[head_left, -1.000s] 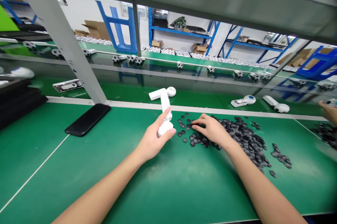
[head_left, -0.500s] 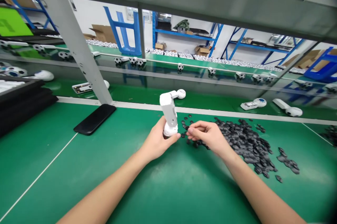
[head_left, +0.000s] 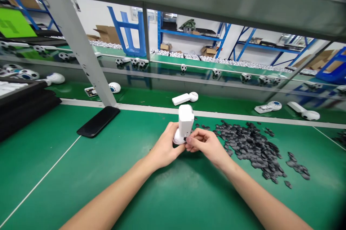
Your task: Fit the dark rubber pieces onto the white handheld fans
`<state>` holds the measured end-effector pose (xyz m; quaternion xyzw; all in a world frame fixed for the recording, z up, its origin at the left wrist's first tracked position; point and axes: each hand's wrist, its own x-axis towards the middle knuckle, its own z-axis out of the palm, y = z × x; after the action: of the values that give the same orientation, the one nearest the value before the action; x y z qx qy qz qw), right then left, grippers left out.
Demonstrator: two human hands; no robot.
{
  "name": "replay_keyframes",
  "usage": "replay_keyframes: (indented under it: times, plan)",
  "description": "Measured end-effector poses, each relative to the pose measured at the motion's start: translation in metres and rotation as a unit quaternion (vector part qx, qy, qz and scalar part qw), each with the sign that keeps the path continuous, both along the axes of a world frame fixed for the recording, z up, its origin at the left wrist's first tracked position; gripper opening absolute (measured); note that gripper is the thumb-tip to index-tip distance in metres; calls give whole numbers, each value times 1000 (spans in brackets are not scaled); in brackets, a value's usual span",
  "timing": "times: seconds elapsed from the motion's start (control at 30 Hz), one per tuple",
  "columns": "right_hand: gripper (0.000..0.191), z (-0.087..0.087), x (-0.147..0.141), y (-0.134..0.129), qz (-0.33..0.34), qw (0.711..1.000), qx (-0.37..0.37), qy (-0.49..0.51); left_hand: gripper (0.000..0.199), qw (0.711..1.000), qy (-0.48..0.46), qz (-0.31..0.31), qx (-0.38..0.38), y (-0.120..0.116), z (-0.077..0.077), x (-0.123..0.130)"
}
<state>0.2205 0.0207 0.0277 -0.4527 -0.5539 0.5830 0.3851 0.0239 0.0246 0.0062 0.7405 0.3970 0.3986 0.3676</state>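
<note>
My left hand point(head_left: 167, 146) is wrapped round the round base of a white plastic device point(head_left: 186, 120), whose handle points up. Close against the right side of that base, my right hand point(head_left: 201, 141) pinches a small black piece point(head_left: 185, 138) between thumb and forefinger. To the right of my hands, a pile of black pieces point(head_left: 250, 145) is spread over the green table point(head_left: 162, 194), with a few loose ones behind my right hand. My fingers hide part of the device's base.
A black phone point(head_left: 98, 122) lies at the left. Behind the pale rail, white devices point(head_left: 181, 99) rest on the green belt point(head_left: 221, 105). A slanted grey post point(head_left: 81, 49) stands at left, beside stacked black trays point(head_left: 24, 111).
My left hand has moved slightly right with the white device, which is now more upright. My right hand has brought the black piece from the pile's edge to the device's base.
</note>
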Motion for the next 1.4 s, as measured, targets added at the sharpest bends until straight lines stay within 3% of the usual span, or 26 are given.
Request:
replay_keyframes:
  times: [0.23,0.4,0.53,0.63,0.9,1.0,1.13,1.27,1.4]
  plan:
    - [37,-24,4,10,14,998,36,-39,39,999,31,-3,8,-2,-8,3]
    - [43,-34,5,16,12,995,53,-82,35,999,37,19,5,-4,-5,8]
    - [34,-26,6,17,52,977,144,-148,37,999,-7,24,-35,-3,-4,9]
    - [40,-16,12,19,76,962,196,-177,32,994,-58,55,-81,3,-7,6]
    - [46,-5,57,39,-12,933,238,-269,44,983,-28,123,-130,22,-6,-12]
    - [48,-3,72,45,-41,916,242,-318,50,978,15,145,-151,53,2,-23]
    - [32,-5,82,49,-37,875,256,-409,47,967,116,174,-142,128,17,-36]
    - [26,-14,80,49,-15,864,260,-430,40,939,258,213,-87,196,24,-40]
    - [30,-21,79,50,-3,858,262,-443,47,909,370,191,-29,226,25,-52]
